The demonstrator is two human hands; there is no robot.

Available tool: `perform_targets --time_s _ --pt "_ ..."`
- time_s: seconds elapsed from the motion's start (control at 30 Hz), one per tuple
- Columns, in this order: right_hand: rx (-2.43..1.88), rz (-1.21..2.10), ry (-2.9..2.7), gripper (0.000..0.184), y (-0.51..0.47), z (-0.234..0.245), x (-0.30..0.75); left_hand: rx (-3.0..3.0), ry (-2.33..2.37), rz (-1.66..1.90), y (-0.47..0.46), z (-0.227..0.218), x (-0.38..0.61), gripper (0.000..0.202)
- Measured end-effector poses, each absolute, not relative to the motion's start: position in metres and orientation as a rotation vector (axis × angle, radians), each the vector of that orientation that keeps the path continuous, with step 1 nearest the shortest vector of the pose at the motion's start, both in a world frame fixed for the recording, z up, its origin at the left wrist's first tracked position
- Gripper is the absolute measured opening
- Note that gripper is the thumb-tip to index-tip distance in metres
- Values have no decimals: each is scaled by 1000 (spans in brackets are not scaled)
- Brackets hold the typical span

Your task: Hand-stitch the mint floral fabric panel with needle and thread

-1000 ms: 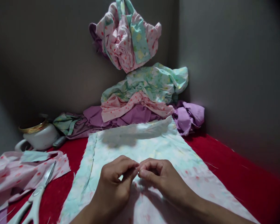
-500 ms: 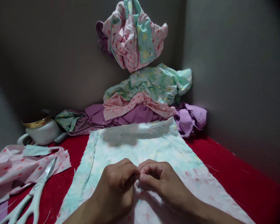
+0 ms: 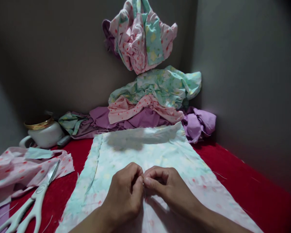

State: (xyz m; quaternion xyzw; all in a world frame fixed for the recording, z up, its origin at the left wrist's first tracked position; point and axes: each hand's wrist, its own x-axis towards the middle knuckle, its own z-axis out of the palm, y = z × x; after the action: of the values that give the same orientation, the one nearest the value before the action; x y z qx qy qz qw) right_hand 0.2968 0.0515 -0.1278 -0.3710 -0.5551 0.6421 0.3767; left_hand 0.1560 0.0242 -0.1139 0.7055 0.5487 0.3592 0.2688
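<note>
A pale mint and pink floral cloth [image 3: 145,152] lies flat on the red surface [image 3: 247,191] in front of me. My left hand [image 3: 126,197] and my right hand [image 3: 165,186] rest on its near middle, fingertips pinched together and touching each other. A thin dark line between the fingertips looks like a needle or thread; I cannot make it out for sure. Both hands are closed in a pinch.
White-handled scissors [image 3: 31,204] lie at the left on pink dotted cloth scraps [image 3: 14,168]. A white cup with a gold rim [image 3: 42,132] stands behind them. A heap of purple, pink and green fabrics [image 3: 155,100] fills the corner, with a bundle [image 3: 140,35] hanging above.
The hands stayed pinched together on the cloth; the fingertips shifted slightly. The view drifted a little, moving everything slightly right.
</note>
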Motion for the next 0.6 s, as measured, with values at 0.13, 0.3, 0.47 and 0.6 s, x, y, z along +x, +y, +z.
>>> perform_targets --time_s 0.13,0.3,0.47,0.6 --pt "-973 1632 -1422 11 52 -127 297 1822 1470 965 27 -115 155 17" --pt "-1002 1730 -1366 10 52 -127 297 1719 1416 961 27 -116 156 17" --pt "-992 1753 -1343 8 52 -128 297 1627 1347 956 27 -119 158 17" --pt "-1036 1686 -1404 7 52 -126 297 1575 1343 985 27 -120 159 18"
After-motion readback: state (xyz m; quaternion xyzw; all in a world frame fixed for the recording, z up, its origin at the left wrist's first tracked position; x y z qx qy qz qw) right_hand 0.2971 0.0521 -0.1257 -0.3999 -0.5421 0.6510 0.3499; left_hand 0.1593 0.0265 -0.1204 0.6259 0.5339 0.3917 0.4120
